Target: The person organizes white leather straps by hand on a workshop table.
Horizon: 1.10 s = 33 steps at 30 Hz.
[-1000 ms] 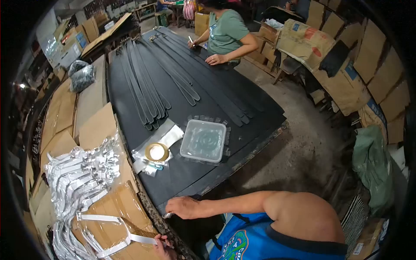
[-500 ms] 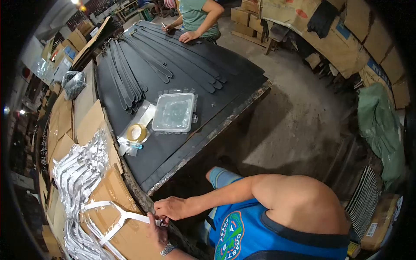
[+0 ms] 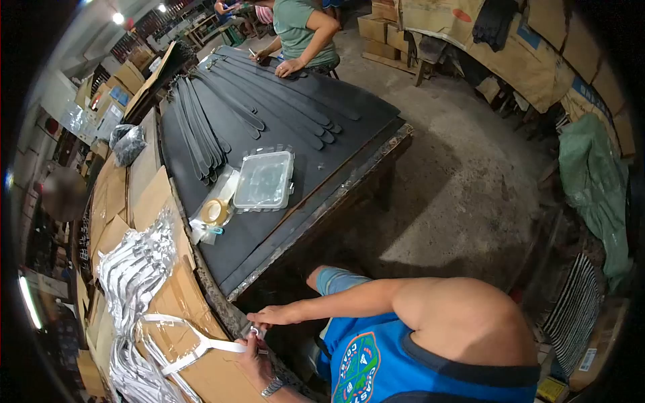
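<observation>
The right hand (image 3: 274, 315) lies at the near corner of the desk (image 3: 269, 232), arm reaching across from the right of the view. Its fingers (image 3: 257, 321) are drawn together, thumb and forefinger pinching a small metal ring (image 3: 254, 330) at the end of a white strap (image 3: 201, 346). The left hand (image 3: 255, 363) sits just below, a watch at its wrist, fingers curled up around the same strap end; the exact grip is partly hidden by the right hand, so it appears closed on the strap rather than on the ring.

The white strap runs left from both hands across a flat cardboard sheet (image 3: 178, 302), where it joins a second white band in a Y shape. Left of it lies a heap of silver-wrapped straps (image 3: 134, 269), spread along the cardboard.

The desk is covered with a black sheet. On it, well apart from the hands, stand a clear plastic box (image 3: 264, 180) with its lid on, and just beside that a roll of tape (image 3: 214, 211) resting on clear plastic bags (image 3: 228, 185). Farther back, long black straps (image 3: 201, 127) lie in parallel groups along the surface.

At the far end of the desk another person in a green shirt (image 3: 300, 27) rests a hand (image 3: 289, 67) on the black straps. Cardboard boxes (image 3: 537, 67) line the wall on the right.
</observation>
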Tool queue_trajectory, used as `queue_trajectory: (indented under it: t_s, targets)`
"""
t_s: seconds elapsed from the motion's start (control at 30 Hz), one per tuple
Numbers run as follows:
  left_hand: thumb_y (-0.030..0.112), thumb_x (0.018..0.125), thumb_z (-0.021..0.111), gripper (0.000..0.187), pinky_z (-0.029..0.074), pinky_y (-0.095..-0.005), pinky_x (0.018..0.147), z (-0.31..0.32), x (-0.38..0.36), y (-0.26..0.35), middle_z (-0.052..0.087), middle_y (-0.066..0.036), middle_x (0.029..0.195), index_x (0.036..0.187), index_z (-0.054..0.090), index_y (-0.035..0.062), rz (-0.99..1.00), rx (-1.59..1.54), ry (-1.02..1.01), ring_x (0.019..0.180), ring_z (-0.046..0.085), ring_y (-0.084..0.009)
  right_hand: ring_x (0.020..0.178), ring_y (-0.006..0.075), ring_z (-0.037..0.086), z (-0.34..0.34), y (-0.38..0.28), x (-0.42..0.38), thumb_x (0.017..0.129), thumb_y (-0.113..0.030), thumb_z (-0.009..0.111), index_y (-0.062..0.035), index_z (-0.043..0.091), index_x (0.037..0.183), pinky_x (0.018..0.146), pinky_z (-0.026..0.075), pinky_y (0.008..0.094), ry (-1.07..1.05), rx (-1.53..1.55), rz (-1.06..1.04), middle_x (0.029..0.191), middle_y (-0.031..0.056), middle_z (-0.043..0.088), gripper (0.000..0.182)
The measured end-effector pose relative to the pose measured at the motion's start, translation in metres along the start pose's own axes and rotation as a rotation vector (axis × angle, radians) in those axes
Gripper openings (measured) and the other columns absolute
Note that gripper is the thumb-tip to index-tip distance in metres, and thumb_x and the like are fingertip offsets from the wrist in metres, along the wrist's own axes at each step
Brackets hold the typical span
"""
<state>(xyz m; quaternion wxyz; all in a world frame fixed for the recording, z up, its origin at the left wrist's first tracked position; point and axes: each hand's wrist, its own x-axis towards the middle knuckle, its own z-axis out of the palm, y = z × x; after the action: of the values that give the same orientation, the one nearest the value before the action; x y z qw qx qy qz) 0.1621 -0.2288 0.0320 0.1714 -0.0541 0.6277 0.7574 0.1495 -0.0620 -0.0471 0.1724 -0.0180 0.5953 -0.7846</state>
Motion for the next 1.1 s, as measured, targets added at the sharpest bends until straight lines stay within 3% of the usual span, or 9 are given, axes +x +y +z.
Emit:
queue_trajectory:
  t_s: [0.2,0.4,0.53,0.63,0.7,0.77,0.83,0.97,1.1]
  targets:
    - [0.002,0.087,0.068,0.03,0.047,-0.0234,0.062,0.001,-0.005,-0.01,0.056,-0.003,0.074,0.076,0.041,0.0108,-0.018,0.075,0.015,0.068,0.056,-0.0115,0.071,0.0089,0.054,0.008,-0.022,0.035,0.086,-0.017,0.063,-0.0051,0.06,0.096,0.059,0.043,0.0262,0.045,0.355,-0.075,0.085,0.001,0.062,0.016]
    - [0.013,0.089,0.069,0.024,0.052,-0.0261,0.07,0.009,-0.013,-0.009,0.065,-0.014,0.106,0.09,0.046,0.0094,0.014,0.081,0.027,0.085,0.065,-0.0183,0.063,0.0095,0.057,0.009,-0.04,0.026,0.086,-0.015,0.061,-0.0035,0.06,0.092,0.056,0.045,0.0254,-0.022,0.256,-0.139,0.075,0.0021,0.061,0.013]
    - [0.026,0.094,0.063,0.033,0.05,-0.0336,0.091,0.014,-0.014,-0.005,0.054,-0.023,0.133,0.11,0.047,0.0011,0.047,-0.133,-0.051,0.113,0.061,-0.0253,0.062,0.0121,0.06,0.0,-0.038,0.003,0.087,-0.016,0.058,-0.0021,0.061,0.096,0.056,0.049,0.0285,0.009,-0.034,-0.134,0.076,0.0061,0.064,0.017]
    - [0.022,0.093,0.065,0.041,0.05,-0.0329,0.092,0.013,-0.011,-0.007,0.058,-0.022,0.128,0.12,0.05,-0.004,0.071,-0.232,-0.007,0.11,0.062,-0.0241,0.063,0.0143,0.061,0.001,-0.039,-0.018,0.086,-0.016,0.059,-0.0019,0.064,0.097,0.058,0.051,0.0323,0.068,-0.228,-0.079,0.078,0.0082,0.066,0.019]
    - [0.017,0.091,0.067,0.038,0.052,-0.0307,0.088,0.009,0.0,-0.01,0.064,-0.019,0.118,0.119,0.057,-0.0067,0.027,-0.114,0.065,0.102,0.065,-0.0215,0.064,0.0136,0.062,0.002,-0.027,-0.02,0.086,-0.016,0.06,-0.0021,0.065,0.095,0.06,0.052,0.0324,0.133,-0.323,-0.254,0.079,0.0083,0.066,0.018]
    - [0.012,0.087,0.07,0.035,0.053,-0.0269,0.079,0.008,0.001,-0.016,0.07,-0.013,0.097,0.116,0.062,-0.0075,0.036,-0.152,0.182,0.087,0.068,-0.0175,0.063,0.0147,0.06,0.008,-0.022,-0.026,0.09,-0.016,0.058,-0.0026,0.064,0.094,0.056,0.05,0.0307,0.104,-0.167,-0.143,0.077,0.0064,0.063,0.015]
    - [0.008,0.085,0.073,0.013,0.055,-0.0272,0.069,0.007,0.003,-0.022,0.07,-0.011,0.087,0.082,0.061,0.0044,0.097,-0.2,0.268,0.072,0.067,-0.0134,0.062,0.0135,0.06,0.01,-0.024,-0.033,0.091,-0.017,0.059,-0.0038,0.063,0.097,0.056,0.051,0.0278,0.036,-0.169,0.034,0.08,0.0041,0.062,0.015]
    - [0.01,0.085,0.073,0.02,0.054,-0.0231,0.059,0.004,-0.007,-0.024,0.069,-0.009,0.079,0.075,0.055,0.007,0.159,-0.27,0.236,0.067,0.066,-0.011,0.075,0.0127,0.06,-0.002,-0.019,-0.044,0.097,-0.028,0.055,-0.0069,0.061,0.108,0.06,0.05,0.0258,-0.097,-0.015,0.169,0.089,0.0031,0.062,0.024]
    - [0.009,0.087,0.07,0.018,0.055,-0.0237,0.061,-0.009,-0.021,-0.011,0.07,-0.012,0.086,0.081,0.053,0.007,0.066,-0.167,0.198,0.072,0.067,-0.0119,0.096,0.0124,0.055,-0.007,-0.033,-0.007,0.099,-0.047,0.045,-0.0072,0.06,0.114,0.08,0.046,0.0298,-0.045,-0.144,0.034,0.103,0.0027,0.061,0.045]
